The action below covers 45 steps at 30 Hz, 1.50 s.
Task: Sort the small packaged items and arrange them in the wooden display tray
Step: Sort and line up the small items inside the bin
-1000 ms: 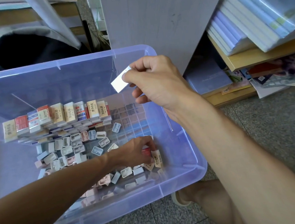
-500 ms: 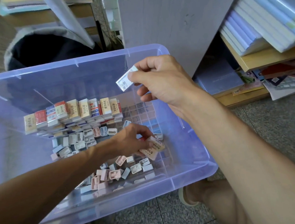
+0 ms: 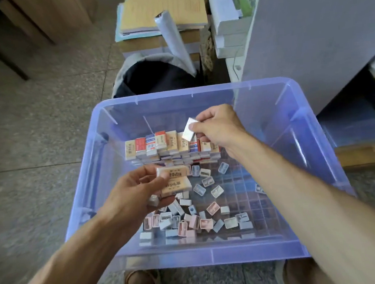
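Speckled stone floor (image 3: pixel 34 137) spreads beneath us, and on it stands a translucent blue plastic bin (image 3: pixel 214 256) between our feet. From the head camera we see, beyond the bin's far wall, a dark bag (image 3: pixel 153 76), a stack of papers and folders (image 3: pixel 161 10) and, to the right, a grey cabinet side (image 3: pixel 312 29). Inside the bin, a row of boxed erasers (image 3: pixel 159 143) stands upright in stacked layers toward the far side, while loose small plastic sharpeners (image 3: pixel 202 217), pink, white and pale blue, lie scattered over the gridded bottom nearer to us. Our left hand (image 3: pixel 136 191) hovers above the scattered pieces, fingers and thumb curled round two cream eraser packs (image 3: pixel 174 179), one lying just above the other; the picture is blurred there, so the printing on them is hard to read. Our right hand (image 3: pixel 217 128) is raised over the standing row, pinching a small white pack (image 3: pixel 189 129) between thumb and forefinger, tilted on its edge.
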Each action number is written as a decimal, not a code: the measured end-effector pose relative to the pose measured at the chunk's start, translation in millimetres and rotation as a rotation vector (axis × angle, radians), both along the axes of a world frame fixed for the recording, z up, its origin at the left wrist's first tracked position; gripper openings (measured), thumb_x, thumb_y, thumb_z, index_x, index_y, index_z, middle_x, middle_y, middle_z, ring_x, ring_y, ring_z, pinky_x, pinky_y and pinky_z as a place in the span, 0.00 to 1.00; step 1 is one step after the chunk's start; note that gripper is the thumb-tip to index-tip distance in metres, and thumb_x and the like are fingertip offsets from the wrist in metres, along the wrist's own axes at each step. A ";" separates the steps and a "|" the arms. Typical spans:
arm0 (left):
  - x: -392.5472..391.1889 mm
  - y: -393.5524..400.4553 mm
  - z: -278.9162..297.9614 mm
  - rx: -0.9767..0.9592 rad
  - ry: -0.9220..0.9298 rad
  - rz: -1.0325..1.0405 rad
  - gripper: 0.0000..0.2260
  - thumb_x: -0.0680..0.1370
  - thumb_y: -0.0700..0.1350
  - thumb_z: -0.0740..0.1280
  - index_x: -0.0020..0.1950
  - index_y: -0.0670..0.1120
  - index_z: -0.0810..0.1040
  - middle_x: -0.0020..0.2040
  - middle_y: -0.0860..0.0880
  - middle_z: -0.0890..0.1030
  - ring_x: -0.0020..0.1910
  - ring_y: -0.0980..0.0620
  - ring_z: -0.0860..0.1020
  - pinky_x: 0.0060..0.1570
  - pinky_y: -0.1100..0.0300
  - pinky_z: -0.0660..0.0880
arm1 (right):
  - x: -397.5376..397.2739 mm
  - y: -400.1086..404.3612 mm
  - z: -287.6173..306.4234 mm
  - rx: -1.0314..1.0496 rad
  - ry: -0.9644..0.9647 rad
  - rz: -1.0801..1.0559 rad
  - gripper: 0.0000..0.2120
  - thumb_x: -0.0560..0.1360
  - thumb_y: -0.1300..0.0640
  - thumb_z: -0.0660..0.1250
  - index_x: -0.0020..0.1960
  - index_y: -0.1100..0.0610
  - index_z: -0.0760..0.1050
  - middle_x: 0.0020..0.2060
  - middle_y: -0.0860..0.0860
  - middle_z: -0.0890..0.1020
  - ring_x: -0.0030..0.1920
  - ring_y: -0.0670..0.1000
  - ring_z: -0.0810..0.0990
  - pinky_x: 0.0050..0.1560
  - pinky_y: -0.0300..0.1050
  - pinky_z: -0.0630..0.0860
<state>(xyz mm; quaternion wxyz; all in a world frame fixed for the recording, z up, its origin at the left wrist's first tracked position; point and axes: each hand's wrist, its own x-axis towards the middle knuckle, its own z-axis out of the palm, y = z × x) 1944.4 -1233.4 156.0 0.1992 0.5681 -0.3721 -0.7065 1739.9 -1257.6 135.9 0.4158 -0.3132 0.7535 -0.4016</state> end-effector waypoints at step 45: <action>1.3 -27.4 -14.1 -0.078 -0.141 0.098 0.02 0.79 0.42 0.68 0.48 0.44 0.77 0.40 0.47 0.82 0.37 0.50 0.82 0.28 0.61 0.74 | -1.8 -19.1 -59.3 0.156 0.024 -0.054 0.06 0.72 0.59 0.77 0.41 0.56 0.81 0.30 0.53 0.84 0.30 0.48 0.81 0.37 0.42 0.81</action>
